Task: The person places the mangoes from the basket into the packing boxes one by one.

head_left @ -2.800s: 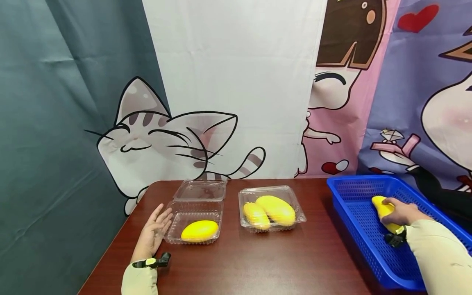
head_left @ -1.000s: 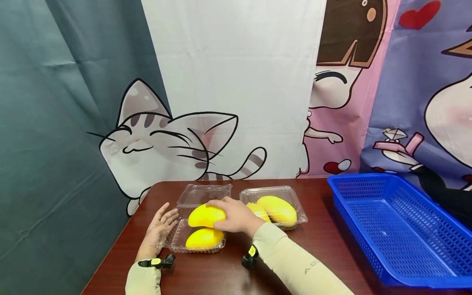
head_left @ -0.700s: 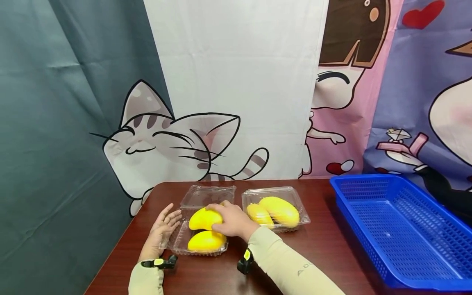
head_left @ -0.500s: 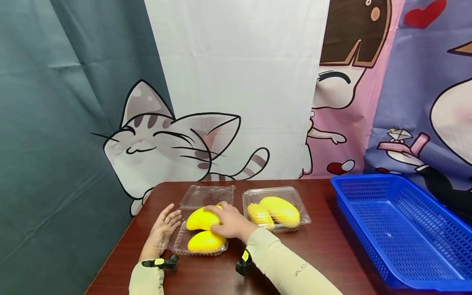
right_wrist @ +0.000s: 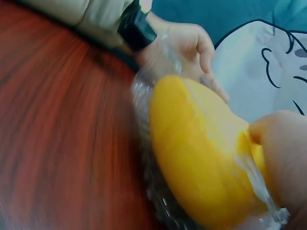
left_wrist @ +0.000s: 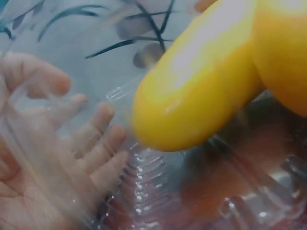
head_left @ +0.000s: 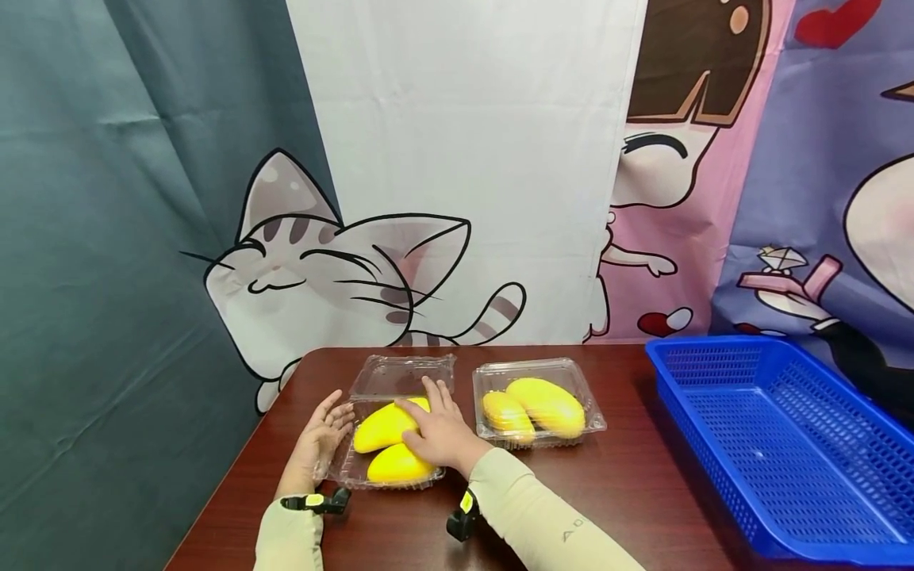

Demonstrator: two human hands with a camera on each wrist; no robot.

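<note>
Two yellow mangoes lie in the left clear plastic clamshell box (head_left: 341, 469), whose lid (head_left: 401, 376) is folded back. The rear mango (head_left: 380, 431) slants above the front mango (head_left: 400, 465). My right hand (head_left: 444, 434) is over the box's right side, fingers extended and spread, the thumb at the rear mango. In the right wrist view a mango (right_wrist: 192, 153) fills the middle beside that hand. My left hand (head_left: 314, 446) stands at the box's left wall with relaxed fingers. The left wrist view shows its palm (left_wrist: 53, 177) through the clear plastic.
Right of it sits a second clamshell box (head_left: 596, 424), lid down, with two mangoes (head_left: 546, 406) inside. A blue plastic basket (head_left: 758, 456) stands at the right on the brown table (head_left: 607, 507). A printed curtain (head_left: 464, 119) hangs behind.
My right hand has carried a mango from the blue basket into the left box, then loosened its fingers from it. The mango has settled slanting against the front one. My left hand keeps its place.
</note>
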